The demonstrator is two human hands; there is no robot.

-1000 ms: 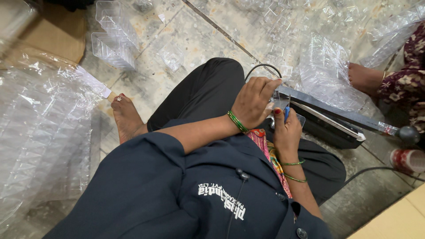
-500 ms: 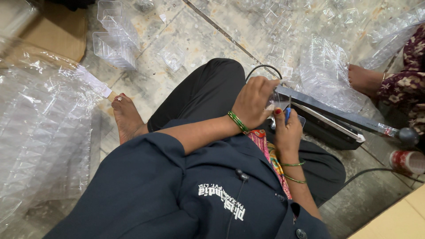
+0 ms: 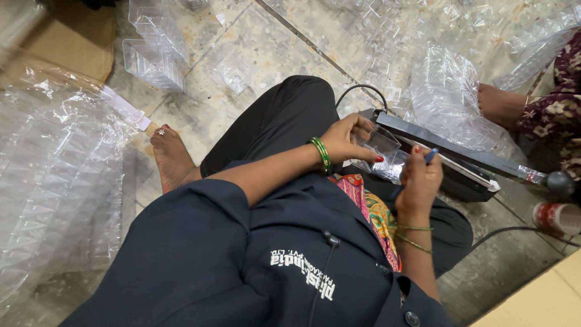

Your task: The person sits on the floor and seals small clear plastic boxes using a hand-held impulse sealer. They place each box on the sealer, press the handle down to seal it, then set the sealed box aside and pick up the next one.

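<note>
I sit on the floor in a dark jacket. My left hand (image 3: 348, 140), with green bangles at the wrist, grips a small clear plastic box (image 3: 381, 145) beside a black heat-sealing machine (image 3: 448, 158) in front of my knees. My right hand (image 3: 419, 178) is closed around a blue pen-like tool (image 3: 430, 156), held close to the box and to the sealer's long arm.
Clear plastic boxes (image 3: 154, 51) stand stacked at the upper left beside a cardboard box (image 3: 66, 42). A big bag of clear plastic (image 3: 54, 181) fills the left. Another person's foot (image 3: 502, 106) rests at the right, with a small red-and-white cup (image 3: 557, 218) and a black cable (image 3: 514, 231) nearby.
My left hand has drawn the clear box back off the sealer and turned it. My right hand with the blue tool has shifted slightly right.
</note>
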